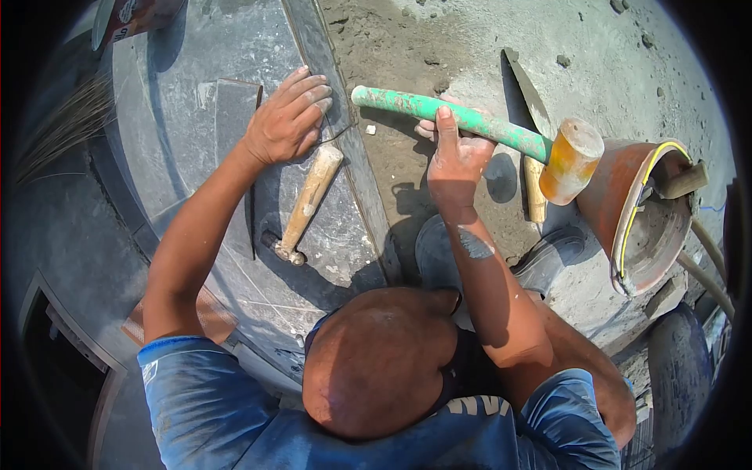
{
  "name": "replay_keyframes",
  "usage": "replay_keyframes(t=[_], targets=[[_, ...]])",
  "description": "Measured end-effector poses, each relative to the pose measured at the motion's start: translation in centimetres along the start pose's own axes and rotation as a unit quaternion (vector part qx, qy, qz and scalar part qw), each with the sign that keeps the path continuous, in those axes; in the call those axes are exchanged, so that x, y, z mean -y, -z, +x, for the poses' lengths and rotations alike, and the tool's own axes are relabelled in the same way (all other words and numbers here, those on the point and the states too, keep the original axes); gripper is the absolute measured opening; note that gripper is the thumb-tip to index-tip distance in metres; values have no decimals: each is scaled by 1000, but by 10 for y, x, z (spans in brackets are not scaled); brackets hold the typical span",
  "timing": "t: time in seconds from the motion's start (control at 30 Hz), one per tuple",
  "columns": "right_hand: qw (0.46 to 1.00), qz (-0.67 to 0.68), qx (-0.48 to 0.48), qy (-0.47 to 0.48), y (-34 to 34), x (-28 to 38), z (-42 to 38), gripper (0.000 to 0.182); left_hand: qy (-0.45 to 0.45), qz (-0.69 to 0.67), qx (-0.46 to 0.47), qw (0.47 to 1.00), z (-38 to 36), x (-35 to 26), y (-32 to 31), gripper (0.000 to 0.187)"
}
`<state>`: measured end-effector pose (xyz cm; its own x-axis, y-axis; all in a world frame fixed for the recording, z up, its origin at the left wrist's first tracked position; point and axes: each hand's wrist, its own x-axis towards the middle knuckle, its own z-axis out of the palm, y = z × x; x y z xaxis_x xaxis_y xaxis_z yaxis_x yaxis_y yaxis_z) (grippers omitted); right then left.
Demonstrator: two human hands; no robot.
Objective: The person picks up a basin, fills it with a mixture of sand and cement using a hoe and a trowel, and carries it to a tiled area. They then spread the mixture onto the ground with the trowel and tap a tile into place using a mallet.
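Note:
My right hand [458, 160] is wrapped round the green handle of a mallet [501, 129], thumb on top. The mallet's worn yellow-and-white head points right, above the mortar bed. My left hand [291, 117] rests palm down near the edge of the grey tiles [337, 235], fingers stretched out and lying close together. A thin dark cord or wire shows by its thumb. Just below that hand a hammer [309, 196] with a wooden handle lies on the tiles, its small metal head toward me.
A trowel [533, 102] with a wooden handle lies on the rough mortar [399, 47]. At right, an orange bucket [603, 196] tilts on its side with a tool handle inside. Another bucket [145, 16] stands upper left, above a straw broom [70, 129]. My bent knee [380, 360] is in front.

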<state>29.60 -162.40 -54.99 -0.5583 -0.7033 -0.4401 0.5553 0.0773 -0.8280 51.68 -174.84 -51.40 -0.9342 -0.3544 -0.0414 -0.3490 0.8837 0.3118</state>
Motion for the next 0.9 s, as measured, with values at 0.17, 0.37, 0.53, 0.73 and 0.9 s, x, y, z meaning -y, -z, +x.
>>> replay_keyframes(t=[0.17, 0.37, 0.53, 0.73, 0.9], targets=[[997, -15, 54, -47, -1, 4, -6, 33, 4, -8, -3, 1000, 2, -1, 0, 32], [999, 4, 40, -32, -4, 2, -8, 30, 6, -4, -6, 1000, 2, -2, 1, 32], [997, 30, 43, -50, -9, -1, -11, 31, 12, -2, -3, 1000, 2, -2, 1, 32], [998, 17, -52, -20, -1, 2, 11, 26, 3, 11, 5, 1000, 0, -1, 3, 37], [998, 11, -25, -51, -12, -14, -12, 30, 1, 9, 2, 1000, 1, 0, 3, 36]])
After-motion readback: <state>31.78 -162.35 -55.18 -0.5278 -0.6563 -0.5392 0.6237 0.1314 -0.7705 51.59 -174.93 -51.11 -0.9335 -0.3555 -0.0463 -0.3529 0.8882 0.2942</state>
